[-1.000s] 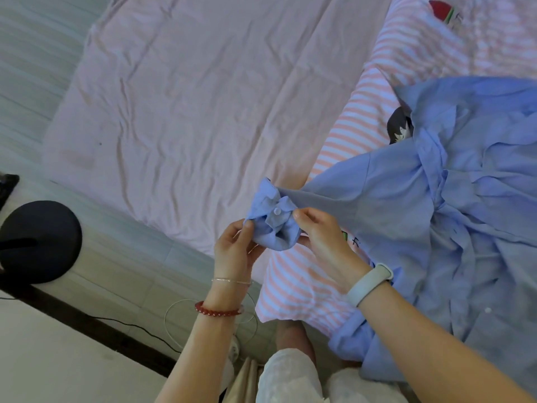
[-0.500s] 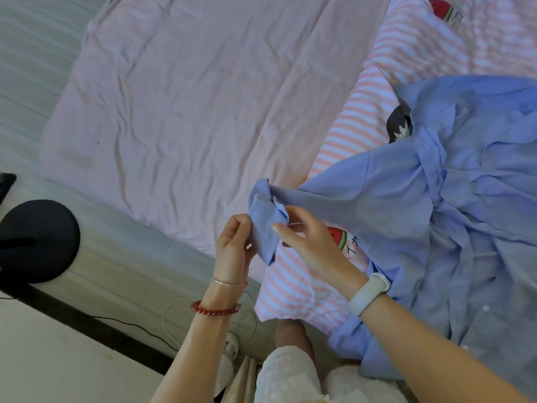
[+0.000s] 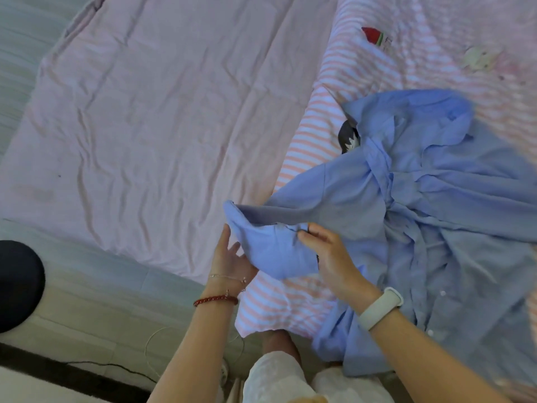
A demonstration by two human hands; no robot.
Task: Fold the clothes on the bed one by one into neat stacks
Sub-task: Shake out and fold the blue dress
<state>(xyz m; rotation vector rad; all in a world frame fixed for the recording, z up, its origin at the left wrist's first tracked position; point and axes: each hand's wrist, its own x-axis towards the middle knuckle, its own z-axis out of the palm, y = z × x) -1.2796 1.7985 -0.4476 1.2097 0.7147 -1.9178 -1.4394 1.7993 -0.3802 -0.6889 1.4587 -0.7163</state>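
- Your left hand (image 3: pixel 231 258) is under the end of a sleeve (image 3: pixel 273 251) of the blue shirt (image 3: pixel 436 216), palm up, fingers fairly straight and spread, cradling the cloth from the left; the thumb side touches the sleeve's rolled edge.
- Your right hand (image 3: pixel 329 253) grips the same sleeve end from the right, fingers curled into the fabric with the fingertips (image 3: pixel 303 235) pinching a fold near the cuff.
- The sleeve end is held up off the bed between your two hands, above the near edge of the striped cover; the cuff opening faces left and the cloth is bunched and partly turned over itself.
- The rest of the blue shirt lies crumpled on the right part of the bed, collar toward the far side, button placket running down toward you; white buttons (image 3: pixel 442 292) show near your right wrist. Its lower edge hangs over the near edge of the bed.
- The shirt rests on a pink-and-white striped cover (image 3: pixel 305 146), which bears a watermelon print (image 3: pixel 373 36) at the far side and a dark print (image 3: pixel 348 138) just beside the shirt's collar.
- The pale pink sheet (image 3: pixel 151 112), wrinkled, covers the left part of the bed.
- You wear a red bead bracelet (image 3: pixel 216 301) and a thin chain on the left wrist, a white band (image 3: pixel 380 308) on the right.
- On the floor at the left edge is a round black object (image 3: pixel 17 286); a thin cable (image 3: pixel 116 366) runs along the floor near it.
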